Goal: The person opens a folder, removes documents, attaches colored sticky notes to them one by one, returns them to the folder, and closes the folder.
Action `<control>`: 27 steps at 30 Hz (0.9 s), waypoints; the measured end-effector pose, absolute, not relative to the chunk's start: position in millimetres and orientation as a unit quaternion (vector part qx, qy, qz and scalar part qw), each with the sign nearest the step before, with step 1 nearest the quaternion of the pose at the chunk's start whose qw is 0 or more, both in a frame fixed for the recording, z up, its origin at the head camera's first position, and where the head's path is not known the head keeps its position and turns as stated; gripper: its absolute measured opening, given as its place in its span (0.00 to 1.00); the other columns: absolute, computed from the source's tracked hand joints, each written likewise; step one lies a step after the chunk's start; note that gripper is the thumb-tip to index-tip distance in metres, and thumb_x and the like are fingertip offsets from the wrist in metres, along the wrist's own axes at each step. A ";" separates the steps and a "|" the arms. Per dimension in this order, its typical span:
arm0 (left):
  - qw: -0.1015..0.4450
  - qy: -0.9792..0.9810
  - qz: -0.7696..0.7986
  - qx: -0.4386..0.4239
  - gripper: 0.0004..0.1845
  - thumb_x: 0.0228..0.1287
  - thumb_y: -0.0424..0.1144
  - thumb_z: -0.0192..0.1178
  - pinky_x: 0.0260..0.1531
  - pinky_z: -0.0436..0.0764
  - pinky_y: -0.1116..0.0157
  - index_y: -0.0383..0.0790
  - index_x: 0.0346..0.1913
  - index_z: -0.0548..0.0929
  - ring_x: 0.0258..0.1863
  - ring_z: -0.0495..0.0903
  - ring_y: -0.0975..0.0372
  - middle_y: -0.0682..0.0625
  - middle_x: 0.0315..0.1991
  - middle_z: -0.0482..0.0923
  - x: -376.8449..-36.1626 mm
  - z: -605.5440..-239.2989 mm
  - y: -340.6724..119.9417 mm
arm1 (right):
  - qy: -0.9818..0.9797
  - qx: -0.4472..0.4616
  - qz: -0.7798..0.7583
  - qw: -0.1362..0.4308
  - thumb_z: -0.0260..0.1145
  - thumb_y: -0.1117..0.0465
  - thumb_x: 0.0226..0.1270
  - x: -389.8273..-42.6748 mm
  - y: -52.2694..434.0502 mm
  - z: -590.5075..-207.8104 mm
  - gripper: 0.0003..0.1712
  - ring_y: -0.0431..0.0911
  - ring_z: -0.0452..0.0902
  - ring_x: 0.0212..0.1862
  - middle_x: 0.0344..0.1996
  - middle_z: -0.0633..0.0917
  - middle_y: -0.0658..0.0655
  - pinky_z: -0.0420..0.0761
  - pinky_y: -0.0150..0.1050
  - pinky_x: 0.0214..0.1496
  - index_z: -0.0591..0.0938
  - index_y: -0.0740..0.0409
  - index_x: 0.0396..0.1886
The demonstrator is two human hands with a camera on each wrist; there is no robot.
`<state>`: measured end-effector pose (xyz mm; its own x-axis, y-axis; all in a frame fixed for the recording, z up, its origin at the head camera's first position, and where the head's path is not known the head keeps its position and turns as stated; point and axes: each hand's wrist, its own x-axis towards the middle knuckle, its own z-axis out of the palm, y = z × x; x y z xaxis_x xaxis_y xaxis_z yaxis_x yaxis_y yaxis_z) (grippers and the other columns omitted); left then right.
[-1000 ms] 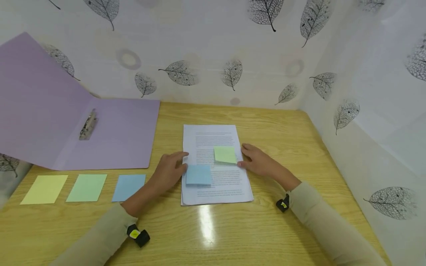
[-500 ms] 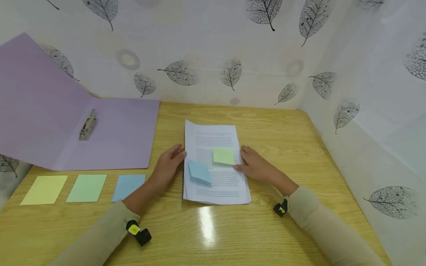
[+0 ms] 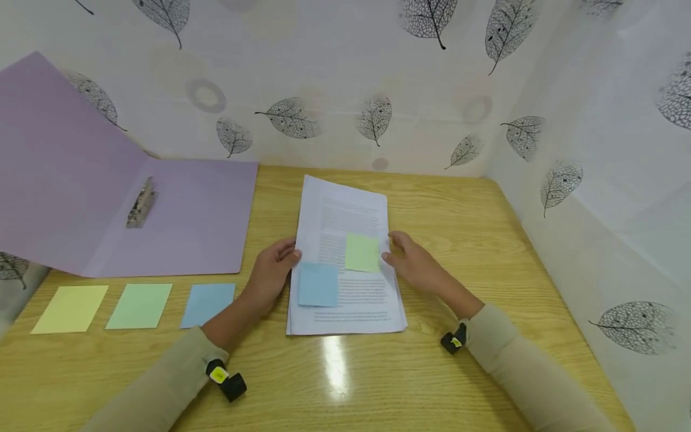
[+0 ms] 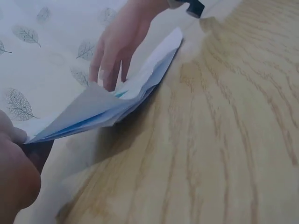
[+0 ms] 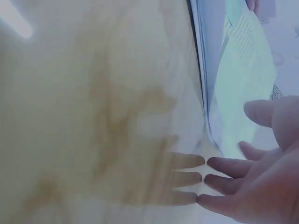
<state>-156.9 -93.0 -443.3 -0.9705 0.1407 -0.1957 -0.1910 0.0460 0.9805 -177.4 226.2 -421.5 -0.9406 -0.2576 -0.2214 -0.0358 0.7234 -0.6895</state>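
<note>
Paper stack (image 3: 345, 264) lies in the middle of the tabletop (image 3: 459, 204), its far end lifted and its near edge resting on the wood. A green sticky note (image 3: 361, 252) and a blue sticky note (image 3: 318, 284) sit on the top sheet. The left hand (image 3: 272, 275) grips the stack's left edge, thumb over and fingers under, as the left wrist view shows the sheets fanning upward. The right hand (image 3: 414, 264) meets the right edge; its fingers look fairly straight in the right wrist view, and whether they reach under the sheets cannot be told.

The step in hand appears to be picking the stack up by its two long sides. The next move likely calls for an even hold on both sides so the loose sheets stay squared and the notes stay put.

To the left an open purple folder (image 3: 178, 222) with a metal clip (image 3: 141, 203) lies well apart, and three coloured cards (image 3: 139, 306) sit in a row near its front edge.
</note>
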 end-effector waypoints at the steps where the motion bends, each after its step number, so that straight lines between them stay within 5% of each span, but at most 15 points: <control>1: 0.117 0.710 0.694 -0.018 0.25 0.78 0.38 0.53 0.50 0.81 0.71 0.38 0.74 0.67 0.60 0.78 0.56 0.42 0.64 0.77 -156.8 -442.4 -93.2 | 0.909 -0.070 -0.383 0.147 0.56 0.48 0.79 -177.7 226.1 -421.1 0.33 0.58 0.59 0.77 0.75 0.65 0.64 0.63 0.59 0.75 0.62 0.57 0.75; 7: 0.093 0.686 0.721 -0.032 0.24 0.76 0.40 0.57 0.50 0.81 0.73 0.41 0.71 0.72 0.57 0.78 0.63 0.46 0.61 0.77 -157.1 -435.7 -98.1 | 0.864 -0.051 -0.486 0.121 0.61 0.54 0.76 -180.6 230.2 -418.8 0.20 0.52 0.76 0.59 0.59 0.78 0.59 0.79 0.46 0.59 0.76 0.56 0.62; 17: 0.087 0.679 0.729 0.005 0.24 0.76 0.39 0.58 0.47 0.83 0.70 0.39 0.71 0.71 0.51 0.82 0.64 0.45 0.58 0.79 -155.6 -425.4 -103.3 | 0.813 -0.048 -0.570 0.108 0.65 0.55 0.74 -177.7 231.8 -415.4 0.20 0.46 0.76 0.40 0.36 0.75 0.56 0.82 0.34 0.44 0.81 0.50 0.63; 27: 0.075 0.691 0.719 0.010 0.25 0.77 0.40 0.55 0.49 0.84 0.69 0.37 0.72 0.70 0.51 0.84 0.65 0.41 0.59 0.80 -156.9 -414.9 -108.1 | 0.804 -0.068 -0.587 0.060 0.67 0.53 0.72 -170.5 224.9 -409.4 0.21 0.45 0.82 0.40 0.45 0.82 0.60 0.84 0.33 0.41 0.82 0.52 0.61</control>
